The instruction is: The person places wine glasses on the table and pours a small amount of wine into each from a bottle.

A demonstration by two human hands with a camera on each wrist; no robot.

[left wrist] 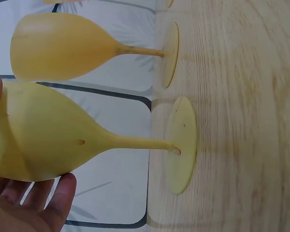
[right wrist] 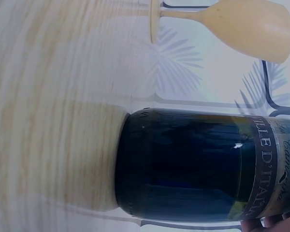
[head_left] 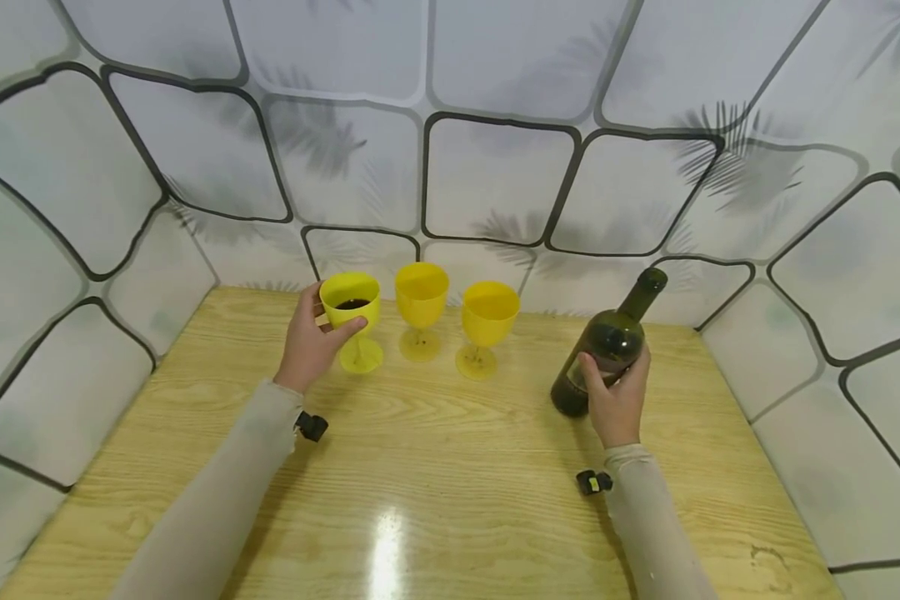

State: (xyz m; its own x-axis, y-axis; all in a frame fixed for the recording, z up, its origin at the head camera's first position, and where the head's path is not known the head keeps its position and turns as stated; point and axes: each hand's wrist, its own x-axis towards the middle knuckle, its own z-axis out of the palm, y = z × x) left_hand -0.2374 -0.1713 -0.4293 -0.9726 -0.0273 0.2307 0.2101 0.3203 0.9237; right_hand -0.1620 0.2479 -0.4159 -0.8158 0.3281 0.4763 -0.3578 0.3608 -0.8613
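Note:
My left hand [head_left: 309, 346] grips the bowl of the leftmost yellow goblet [head_left: 362, 321], thumb across the front and fingers round the far side. Dark liquid shows inside this goblet, and its foot rests on the table in the left wrist view. To its right stand a middle goblet [head_left: 421, 307] and a right goblet [head_left: 487, 321], both upright; I see no dark liquid in them. My right hand [head_left: 621, 406] grips a dark green wine bottle [right wrist: 183, 164] by its labelled body. The bottle's neck points up; I cannot tell whether its base touches the table.
The goblets stand near the back of a pale wooden table [head_left: 435, 467]. A wall with a stone-like pattern [head_left: 495, 179] rises right behind it, and walls close in both sides. A small black device [head_left: 312, 427] sits at the left wrist, another [head_left: 593, 482] at the right.

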